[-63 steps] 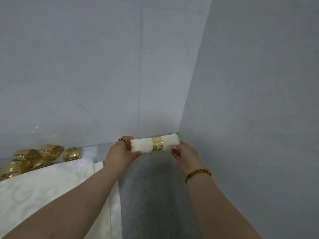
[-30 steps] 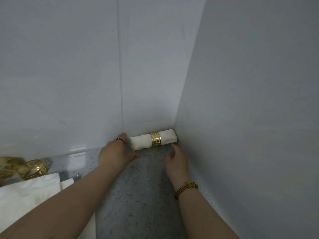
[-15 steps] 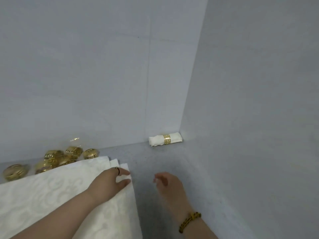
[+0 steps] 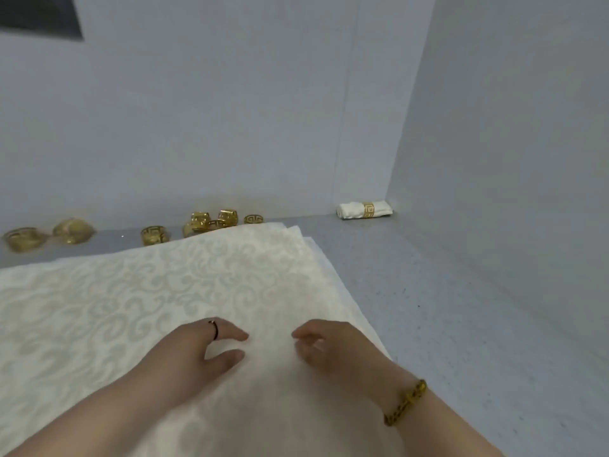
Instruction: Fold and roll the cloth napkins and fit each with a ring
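Note:
A stack of flat cream napkins (image 4: pixel 158 291) with a scroll pattern covers the left and middle of the grey counter. My left hand (image 4: pixel 197 351) and my right hand (image 4: pixel 329 347) sit side by side over the top napkin near its right side, fingers loosely bent, holding nothing. A rolled white napkin (image 4: pixel 352 210) wearing a gold ring (image 4: pixel 368 210) lies in the far corner against the walls. Several loose gold rings (image 4: pixel 211 221) lie along the back wall behind the stack.
Grey walls close the counter at the back and on the right. More gold rings (image 4: pixel 26 238) sit at the far left. Bare speckled counter (image 4: pixel 461 308) stretches to the right of the napkins.
Both hands let go of the ringed roll in the corner and drew back to the napkin stack. The view swung left and down.

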